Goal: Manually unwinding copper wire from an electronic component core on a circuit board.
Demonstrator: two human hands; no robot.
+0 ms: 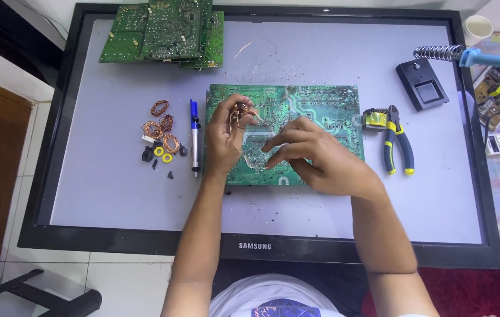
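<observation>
A small copper coil (243, 113) is held pinched in the left hand (226, 138) over one green circuit board (320, 108). The right hand (314, 155) is curled beside it, its grip unclear. Four loose copper coils (161, 126), two yellow rings (163, 154) and one pair of pliers (398, 141) are seen nearby.

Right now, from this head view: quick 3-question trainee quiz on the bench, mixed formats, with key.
1. True or false: the pliers lie to the left of the large circuit board.
2. What does the left hand hold? A) copper wire coil B) pen C) cup
3. Fill in: the stack of green boards sits at the flat screen's top-____ corner.

Key: 1 false; 2 A, the copper wire coil; 3 left.
</observation>
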